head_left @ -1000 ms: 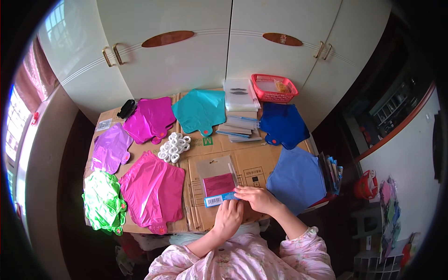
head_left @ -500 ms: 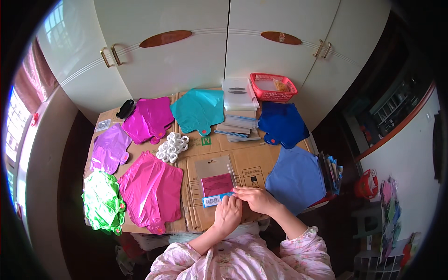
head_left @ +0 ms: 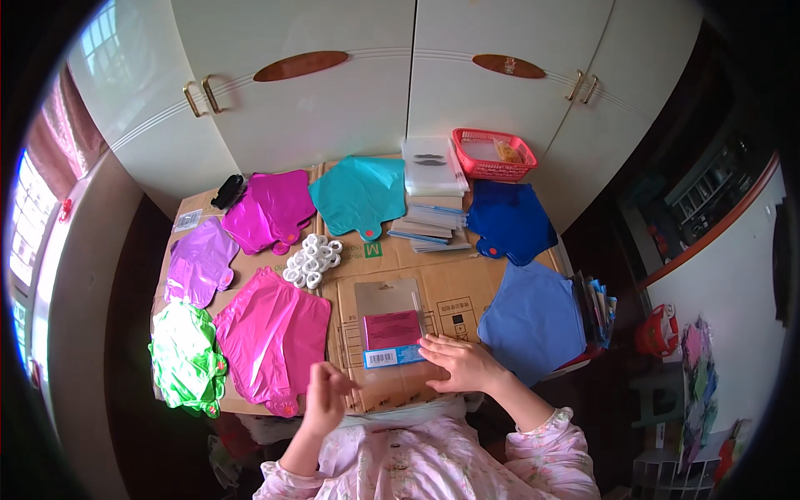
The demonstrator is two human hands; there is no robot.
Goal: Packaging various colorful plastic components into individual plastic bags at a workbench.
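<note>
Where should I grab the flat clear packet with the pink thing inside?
Probably the bare top end of the flat clear packet, coming from the far side. It lies flat on the cardboard sheet, and the right hand already covers its near corner.

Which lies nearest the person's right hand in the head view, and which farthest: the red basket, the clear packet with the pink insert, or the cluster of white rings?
From the right hand:
1. Clear packet with the pink insert, under the fingertips, just left.
2. Cluster of white rings, mid-table, to the left.
3. Red basket, far edge by the cupboard doors.
</note>
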